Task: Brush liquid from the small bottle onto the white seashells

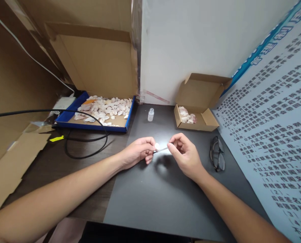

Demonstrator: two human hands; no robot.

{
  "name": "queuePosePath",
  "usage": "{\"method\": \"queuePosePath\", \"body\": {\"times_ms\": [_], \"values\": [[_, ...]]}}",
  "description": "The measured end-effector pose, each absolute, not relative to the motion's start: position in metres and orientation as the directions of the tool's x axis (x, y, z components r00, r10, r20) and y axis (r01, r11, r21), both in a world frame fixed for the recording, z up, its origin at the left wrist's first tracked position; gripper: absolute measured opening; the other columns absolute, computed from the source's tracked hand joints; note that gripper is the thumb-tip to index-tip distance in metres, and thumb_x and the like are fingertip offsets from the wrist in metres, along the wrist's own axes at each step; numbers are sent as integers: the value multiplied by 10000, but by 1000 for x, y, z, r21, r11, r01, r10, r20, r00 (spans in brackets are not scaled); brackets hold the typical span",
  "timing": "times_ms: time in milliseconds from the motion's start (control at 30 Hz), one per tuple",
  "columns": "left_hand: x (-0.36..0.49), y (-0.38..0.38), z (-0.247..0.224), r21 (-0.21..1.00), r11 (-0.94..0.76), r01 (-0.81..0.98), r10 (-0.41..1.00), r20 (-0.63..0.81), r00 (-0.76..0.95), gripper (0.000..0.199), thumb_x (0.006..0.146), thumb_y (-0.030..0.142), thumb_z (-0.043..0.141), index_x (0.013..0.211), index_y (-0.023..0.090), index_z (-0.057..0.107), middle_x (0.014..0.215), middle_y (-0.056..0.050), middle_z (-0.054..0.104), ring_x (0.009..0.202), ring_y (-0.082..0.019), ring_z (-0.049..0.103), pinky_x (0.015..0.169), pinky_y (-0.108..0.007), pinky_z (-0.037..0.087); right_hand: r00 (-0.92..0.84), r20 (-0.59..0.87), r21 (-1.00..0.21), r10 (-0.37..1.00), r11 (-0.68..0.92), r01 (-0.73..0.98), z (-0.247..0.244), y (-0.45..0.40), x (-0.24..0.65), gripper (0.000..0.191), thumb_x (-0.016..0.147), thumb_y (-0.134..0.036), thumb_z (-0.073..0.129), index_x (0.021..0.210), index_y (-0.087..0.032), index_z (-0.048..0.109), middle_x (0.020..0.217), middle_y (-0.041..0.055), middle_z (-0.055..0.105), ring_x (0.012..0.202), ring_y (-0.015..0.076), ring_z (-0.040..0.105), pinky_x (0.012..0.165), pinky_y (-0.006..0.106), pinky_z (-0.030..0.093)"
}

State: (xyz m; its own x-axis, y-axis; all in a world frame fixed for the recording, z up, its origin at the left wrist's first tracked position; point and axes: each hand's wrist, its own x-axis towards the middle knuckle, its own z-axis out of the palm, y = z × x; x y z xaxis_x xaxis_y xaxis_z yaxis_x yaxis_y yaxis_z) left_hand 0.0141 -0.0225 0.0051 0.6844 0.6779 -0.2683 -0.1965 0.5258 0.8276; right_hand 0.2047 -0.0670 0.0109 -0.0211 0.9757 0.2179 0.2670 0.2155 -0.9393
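Note:
Over the dark grey mat, my left hand pinches a small white shell between thumb and fingertips. To its right, my right hand has its thumb and fingers closed on one end of a thin, light-coloured stick. The stick's other, darker end reaches the left fingertips, just below the shell. Whether the left fingers also grip it is hard to tell. Beyond both hands, a small clear bottle with a white label stands upright on the mat.
A blue-edged box of shells lies at the back left, with a black cable looped before it. An open cardboard box with more shells stands at the back right. Glasses lie right of my right hand.

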Motion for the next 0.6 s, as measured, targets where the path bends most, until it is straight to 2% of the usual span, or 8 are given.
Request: {"method": "queuePosePath", "body": {"times_ms": [233,367,600], "values": [[13,-22,5,832,519,-198,673,-255,695,179,716,223,717,721,163,549,538,81,401,453,-42,292,484,-200,389,-114,64,-986,991,80,146,11,-66,204,292,875,-472,624,825,-211,504,536,-92,390,457,92,373,474,240,288],[13,-22,6,834,518,-187,672,-262,693,195,704,241,740,716,156,566,570,65,454,468,-45,325,477,-198,379,-139,35,-988,990,55,146,11,-67,202,339,859,-516,639,814,-208,504,518,-92,402,448,89,375,469,236,283],[13,-22,6,835,512,-203,675,-244,697,169,707,219,739,715,144,588,620,46,513,476,-45,372,462,-197,387,-31,83,-988,996,86,125,11,-67,203,328,850,-499,659,823,-213,501,511,-98,395,438,88,382,452,233,290]]}}
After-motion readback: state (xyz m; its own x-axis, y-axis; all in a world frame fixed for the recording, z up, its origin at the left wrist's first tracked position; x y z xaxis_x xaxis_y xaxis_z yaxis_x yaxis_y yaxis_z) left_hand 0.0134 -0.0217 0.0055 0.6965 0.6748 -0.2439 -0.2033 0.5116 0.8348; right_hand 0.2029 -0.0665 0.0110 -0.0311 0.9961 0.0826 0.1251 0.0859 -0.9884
